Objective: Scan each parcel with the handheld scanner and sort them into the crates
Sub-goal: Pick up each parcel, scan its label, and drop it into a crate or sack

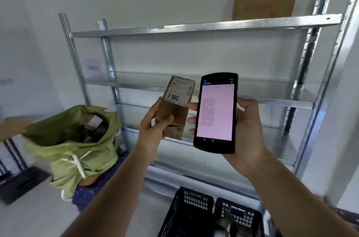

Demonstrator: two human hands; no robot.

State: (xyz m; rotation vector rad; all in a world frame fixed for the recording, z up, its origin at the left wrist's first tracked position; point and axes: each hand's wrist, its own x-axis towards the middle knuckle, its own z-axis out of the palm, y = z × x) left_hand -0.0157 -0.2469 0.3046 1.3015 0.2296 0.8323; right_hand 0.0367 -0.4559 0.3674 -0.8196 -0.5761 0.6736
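Black slotted plastic crates (187, 212) wait right below. Left hand (153, 128) grips a small brown cardboard parcel (177, 107), label up and readable, just beside the black handheld scanner (215, 112) clasped in the right hand (246, 129), probably mid-scan.

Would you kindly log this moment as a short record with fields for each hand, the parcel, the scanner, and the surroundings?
left hand: grips a small cardboard parcel
parcel label: handwritten 7786
right hand: holds the handheld scanner, screen facing the camera
scanner screen: pink, with a list of numbers too small to read
crates: two black crates on the floor below
left of shelf: open green sack on a blue crate
behind: metal shelf rack with cardboard boxes on top
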